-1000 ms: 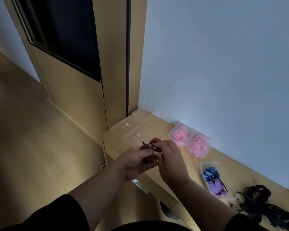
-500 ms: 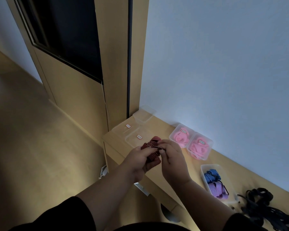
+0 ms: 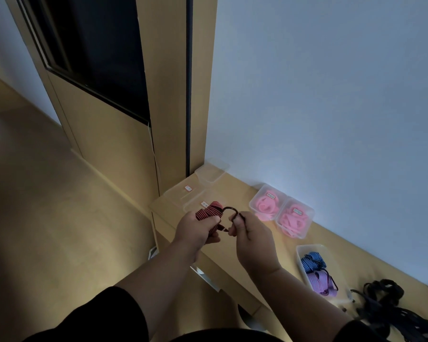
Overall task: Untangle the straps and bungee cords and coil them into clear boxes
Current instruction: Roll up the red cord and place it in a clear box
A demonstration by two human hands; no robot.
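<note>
My left hand (image 3: 195, 229) grips a coiled red-and-black striped bungee cord (image 3: 210, 211) above the left end of the wooden table (image 3: 223, 253). My right hand (image 3: 251, 233) pinches the cord's dark hook (image 3: 230, 209), which arches between the two hands. Behind the hands lie empty clear boxes and lids (image 3: 183, 196). Two clear boxes (image 3: 266, 202) (image 3: 294, 218) by the wall hold pink coils. A further clear box (image 3: 318, 272) holds a blue coil and a purple coil. Tangled black straps (image 3: 391, 309) lie at the far right.
A white wall runs along the table's back edge. A wooden cabinet with a dark panel (image 3: 104, 70) stands at the left, behind the table's end. The wooden floor (image 3: 47, 230) spreads out to the left of the table.
My hands have drawn slightly apart. The dark hook, earlier tucked against the coil between my fingers, now stands out as an open arc between the two hands.
</note>
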